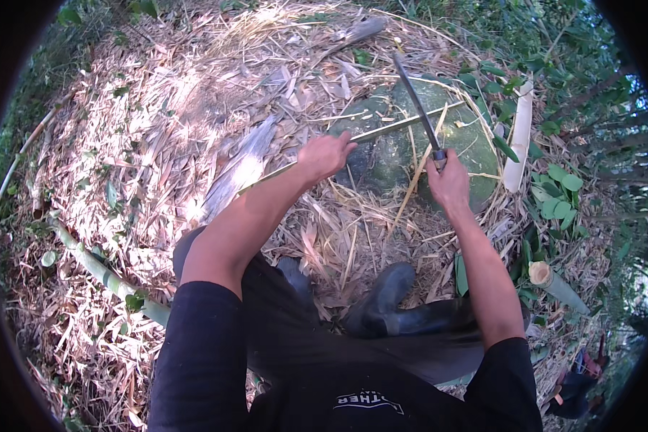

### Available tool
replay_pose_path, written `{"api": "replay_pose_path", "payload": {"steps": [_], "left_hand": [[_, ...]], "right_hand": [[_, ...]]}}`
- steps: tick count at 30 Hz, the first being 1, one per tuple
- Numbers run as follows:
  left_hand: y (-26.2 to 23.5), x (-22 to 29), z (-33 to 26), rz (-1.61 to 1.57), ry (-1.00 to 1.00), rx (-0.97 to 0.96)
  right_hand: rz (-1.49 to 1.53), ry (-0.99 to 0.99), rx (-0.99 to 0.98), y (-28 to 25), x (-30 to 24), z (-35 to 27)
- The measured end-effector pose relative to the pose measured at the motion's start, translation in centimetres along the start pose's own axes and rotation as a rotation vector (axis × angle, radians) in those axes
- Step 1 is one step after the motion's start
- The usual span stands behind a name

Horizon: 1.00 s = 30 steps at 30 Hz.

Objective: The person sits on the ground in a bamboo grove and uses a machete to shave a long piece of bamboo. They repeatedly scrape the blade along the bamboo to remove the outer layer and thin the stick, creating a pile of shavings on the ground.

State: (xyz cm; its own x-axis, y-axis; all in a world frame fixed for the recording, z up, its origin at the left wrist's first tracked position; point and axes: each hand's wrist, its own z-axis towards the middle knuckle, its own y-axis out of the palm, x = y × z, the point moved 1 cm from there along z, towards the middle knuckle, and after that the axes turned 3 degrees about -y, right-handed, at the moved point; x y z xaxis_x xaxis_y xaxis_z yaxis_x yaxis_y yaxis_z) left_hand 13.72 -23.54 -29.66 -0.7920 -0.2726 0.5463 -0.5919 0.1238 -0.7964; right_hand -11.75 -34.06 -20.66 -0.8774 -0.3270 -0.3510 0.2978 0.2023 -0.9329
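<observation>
My left hand [326, 156] is closed around a long, thin bamboo strip [396, 127], which slants from beside my left forearm up over a mossy boulder [473, 147]. In my right hand [450, 181] is the handle of a machete [415, 97]. Its narrow dark blade points away from me and up to the left, crossing the strip's far part above the stone. Whether blade and strip touch, I cannot tell. Thin pale slivers are scattered over the boulder around both.
My boots [385, 299] are on the ground below the boulder. A cut bamboo pole [563, 288] lies to the right, another green pole [104, 273] at the left. A pale split piece [518, 137] stands beside the boulder, and a weathered grey log [248, 162] lies to its left.
</observation>
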Motion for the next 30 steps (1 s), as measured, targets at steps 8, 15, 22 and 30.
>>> {"api": "replay_pose_path", "payload": {"steps": [8,15,22,30], "left_hand": [[0.4,-0.3,0.3,-0.068,0.025,0.061],[2.2,-0.2,0.6,-0.112,0.035,0.059],[1.3,-0.8,-0.9,-0.117,-0.017,0.043],[2.2,0.3,-0.2,-0.154,-0.002,0.074]], "right_hand": [[-0.151,-0.095,-0.129,0.7,-1.4,0.4],[-0.123,-0.073,-0.098,0.2,-2.5,0.5],[0.265,-0.513,0.365,-2.7,-9.5,-1.0],[-0.247,-0.121,-0.093,2.5,-1.2,2.2]]}}
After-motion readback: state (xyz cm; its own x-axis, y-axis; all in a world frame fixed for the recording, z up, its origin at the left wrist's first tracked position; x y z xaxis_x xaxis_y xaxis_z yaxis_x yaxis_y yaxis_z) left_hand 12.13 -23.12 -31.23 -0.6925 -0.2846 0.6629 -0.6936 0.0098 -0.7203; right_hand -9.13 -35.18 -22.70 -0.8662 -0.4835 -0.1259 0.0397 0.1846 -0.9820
